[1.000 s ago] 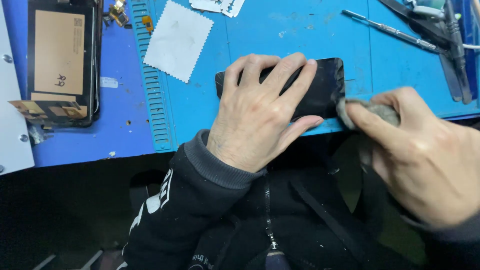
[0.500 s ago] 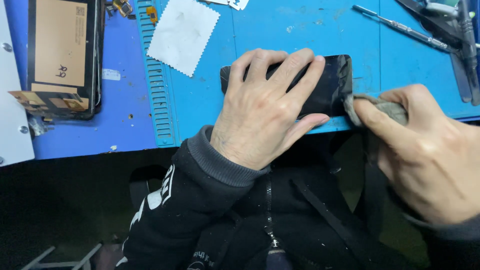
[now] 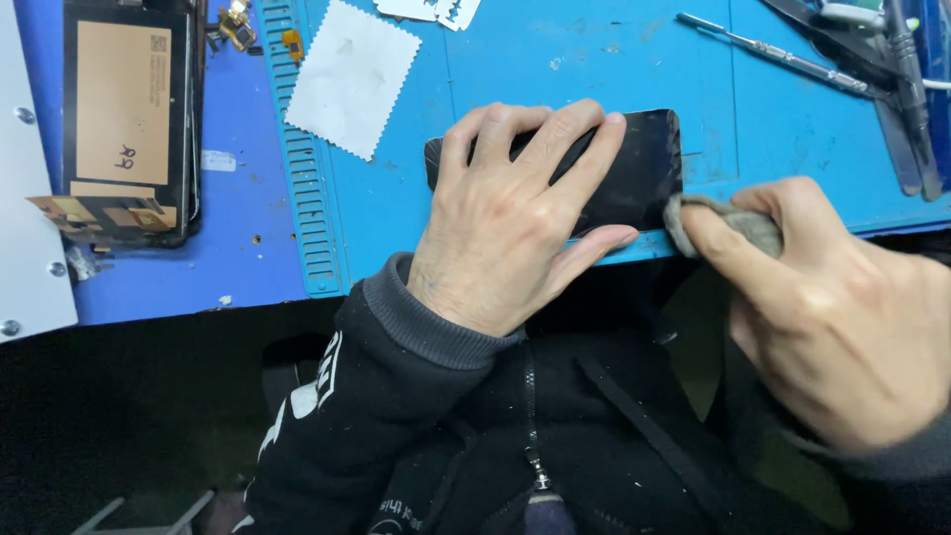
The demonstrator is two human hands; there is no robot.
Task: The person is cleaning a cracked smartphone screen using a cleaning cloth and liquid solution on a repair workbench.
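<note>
Black phone at mat edge: left hand presses it, right hand pinches cloth.

A dark phone screen lies mid-mat; a tan rectangular label sits far left

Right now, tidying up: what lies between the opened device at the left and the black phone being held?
In the head view, a white zigzag-edged cloth square on the blue mat lies between opened device and black phone.

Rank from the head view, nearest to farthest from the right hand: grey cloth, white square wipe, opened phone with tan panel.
1. grey cloth: pinched in the right hand, at the black phone's right end.
2. white square wipe: upper middle of the blue mat.
3. opened phone with tan panel: far left.
</note>
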